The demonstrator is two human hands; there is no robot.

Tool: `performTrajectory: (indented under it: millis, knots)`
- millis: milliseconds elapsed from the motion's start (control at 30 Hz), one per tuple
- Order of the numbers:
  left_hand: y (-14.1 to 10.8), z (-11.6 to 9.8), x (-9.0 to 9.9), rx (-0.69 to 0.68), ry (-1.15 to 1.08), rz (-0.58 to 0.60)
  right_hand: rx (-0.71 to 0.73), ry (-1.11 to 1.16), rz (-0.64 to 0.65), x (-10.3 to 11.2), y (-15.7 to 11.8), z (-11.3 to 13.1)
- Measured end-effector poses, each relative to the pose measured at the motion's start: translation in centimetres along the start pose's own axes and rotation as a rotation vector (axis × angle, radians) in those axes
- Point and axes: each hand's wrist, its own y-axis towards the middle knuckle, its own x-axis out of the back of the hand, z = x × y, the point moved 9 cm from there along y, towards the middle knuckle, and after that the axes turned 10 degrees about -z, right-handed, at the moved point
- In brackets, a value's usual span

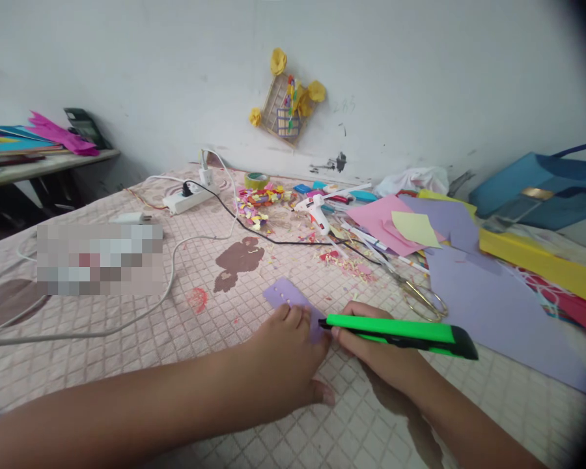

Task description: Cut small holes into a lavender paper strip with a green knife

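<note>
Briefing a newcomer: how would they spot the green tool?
On the patterned tablecloth, find the right hand. It holds the tool beside the purple piece under the left hand. Its green-and-black body sets it apart from the gold-handled scissors.

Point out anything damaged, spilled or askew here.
The tabletop covering has an irregular brown patch beyond the purple strip, breaking its grid pattern; worn or stained, I can't tell. Yellow and red scraps lie scattered left of the scissors. The wall decoration hangs tilted, and black smudges mark the wall below and right of it.
</note>
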Motion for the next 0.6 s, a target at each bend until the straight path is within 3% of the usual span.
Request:
performTrajectory:
  millis: [600]
  knots:
    - [-0.54, 0.10, -0.59, 0.034, -0.016, 0.111, -0.021, 0.020, -0.022, -0.08, -0.05, 0.23]
